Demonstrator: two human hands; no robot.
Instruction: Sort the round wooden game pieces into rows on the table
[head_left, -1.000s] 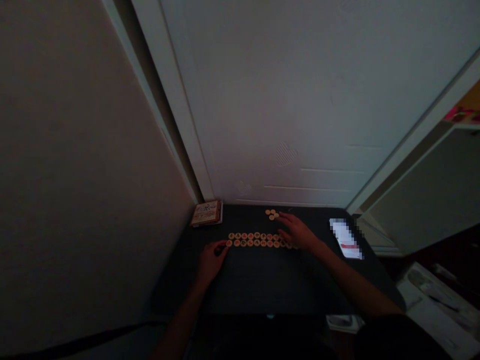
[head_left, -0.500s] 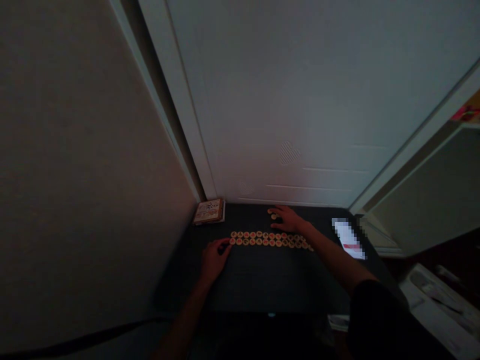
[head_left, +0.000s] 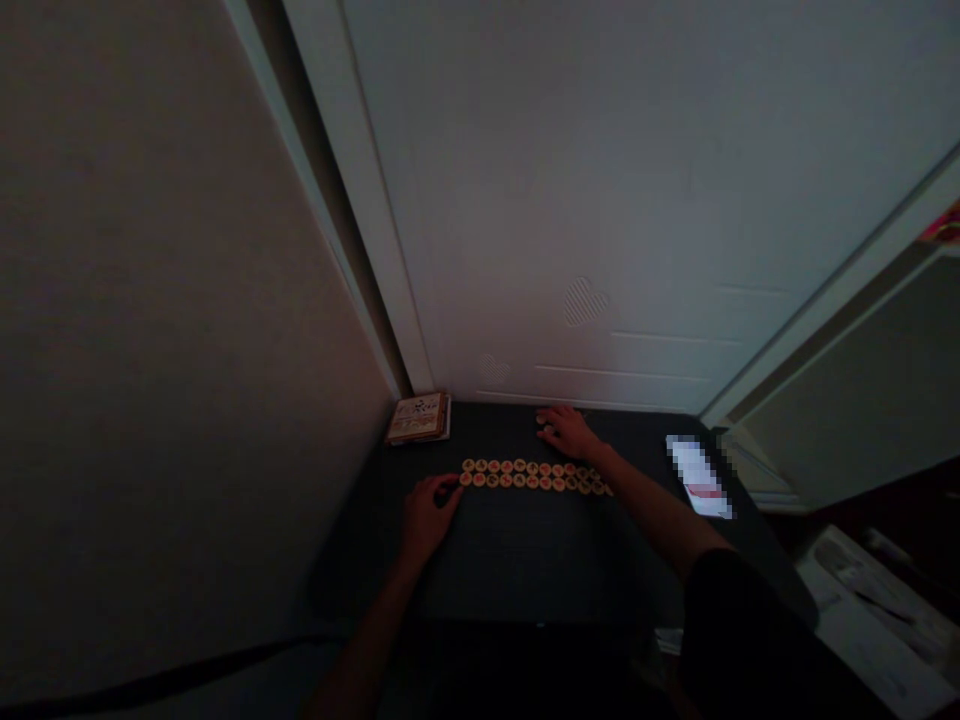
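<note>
On the dark table point(head_left: 510, 570), a flat, printed stack point(head_left: 417, 418) lies leftmost. The left hand point(head_left: 430, 512), half curled, meets two rows of round, marked discs point(head_left: 520, 480). The right hand point(head_left: 571, 433), loosely spread, partly covers paler discs point(head_left: 541, 420); either grip I cannot tell. Its forearm point(head_left: 649, 502) hides the rows' end, before a bright phone point(head_left: 697, 475).

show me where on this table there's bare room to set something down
Widest: on the table, from the disc rows to its near edge. Smaller: between the printed stack and the right hand, and between that hand and the phone. Crowded: the rows' left end, beside the left hand, and the far middle, where the right hand is over loose discs.
</note>
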